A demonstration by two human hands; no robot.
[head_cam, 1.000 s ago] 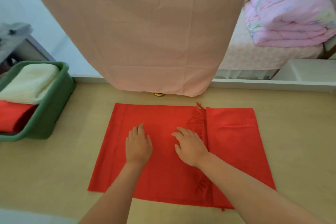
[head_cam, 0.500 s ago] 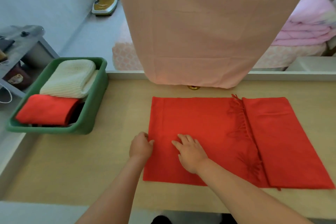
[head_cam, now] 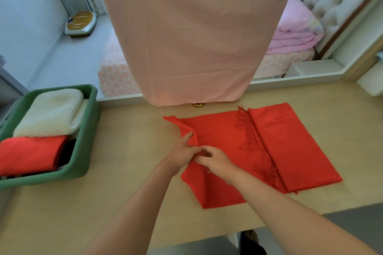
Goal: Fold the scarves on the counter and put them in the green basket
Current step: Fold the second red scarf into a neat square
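Observation:
A red fringed scarf [head_cam: 286, 147] lies partly folded on the wooden counter [head_cam: 128, 188]. My left hand [head_cam: 182, 155] pinches its left edge, which is lifted and bunched into a ridge. My right hand [head_cam: 217, 161] grips the same edge just beside the left hand, fingers curled into the cloth. The green basket [head_cam: 83, 151] stands at the counter's left end. It holds a folded cream scarf [head_cam: 51, 114] at the back and a folded red scarf [head_cam: 29, 153] in front.
A pink cloth [head_cam: 192, 33] hangs down over the counter's far edge, with a small gold object [head_cam: 198, 105] below it. Beyond are a bed with pink bedding [head_cam: 294, 35] and a round device [head_cam: 80, 23] on the floor.
Both hands slid from the scarf's middle to its left edge and took hold of it; that edge is now lifted and bunched. The view has shifted left, showing more of the basket.

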